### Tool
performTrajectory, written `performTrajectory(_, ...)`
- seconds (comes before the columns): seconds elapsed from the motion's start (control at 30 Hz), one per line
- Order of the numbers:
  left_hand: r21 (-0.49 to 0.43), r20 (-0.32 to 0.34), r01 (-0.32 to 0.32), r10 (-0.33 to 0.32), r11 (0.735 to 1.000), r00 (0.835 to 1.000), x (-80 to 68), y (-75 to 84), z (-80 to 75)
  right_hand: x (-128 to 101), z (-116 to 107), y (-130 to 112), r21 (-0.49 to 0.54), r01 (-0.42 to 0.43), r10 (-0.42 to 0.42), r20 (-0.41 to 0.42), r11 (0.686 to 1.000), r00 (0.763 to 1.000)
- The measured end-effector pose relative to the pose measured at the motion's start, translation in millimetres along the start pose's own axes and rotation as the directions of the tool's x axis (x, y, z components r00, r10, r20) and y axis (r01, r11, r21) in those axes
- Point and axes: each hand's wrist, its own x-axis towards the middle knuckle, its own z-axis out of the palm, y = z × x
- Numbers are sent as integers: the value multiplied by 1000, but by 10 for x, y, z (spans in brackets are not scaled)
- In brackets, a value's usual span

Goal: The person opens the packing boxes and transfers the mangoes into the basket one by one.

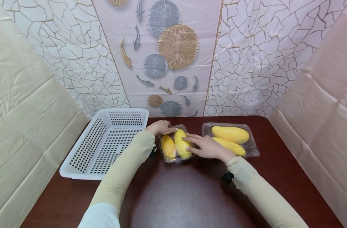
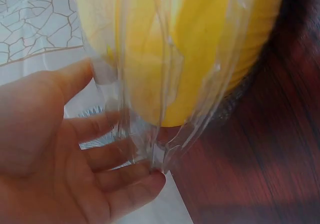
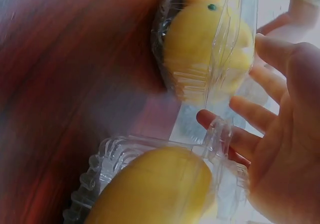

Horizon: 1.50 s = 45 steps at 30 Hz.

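Observation:
A clear plastic clamshell box with two yellow mangoes in it lies on the dark table in the head view. At its far left corner is my left hand; in the left wrist view the thumb touches the box's clear side and the relaxed fingers lie along its rim. My right hand reaches over from the right, its fairly straight fingertips touching the lid. A second clear box, holding two more mangoes, stands just right of that hand.
To the left a white perforated plastic basket stands on the dark red-brown table. Patterned cloth hangs behind the table, and beige cloth panels flank both sides.

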Motion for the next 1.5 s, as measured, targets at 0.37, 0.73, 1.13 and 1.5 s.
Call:
performTrajectory(0.37,-70,-123,77,-85,995,989,-67,71,63,-17,-44,186,-57,-3,1,-37,998,999)
performTrajectory(0.73,-119,-209,130,-153,984,966,-159,36,149,45,-66,142,-49,-57,56,-14,997,998)
performTrajectory(1.13,-200,-304,120,-178,972,936,-133,75,261,169,-79,148,-17,-94,93,-35,995,995)
performTrajectory(1.5,-381,-390,156,-312,911,866,-218,55,421,273,26,145,32,-182,185,-125,983,975)
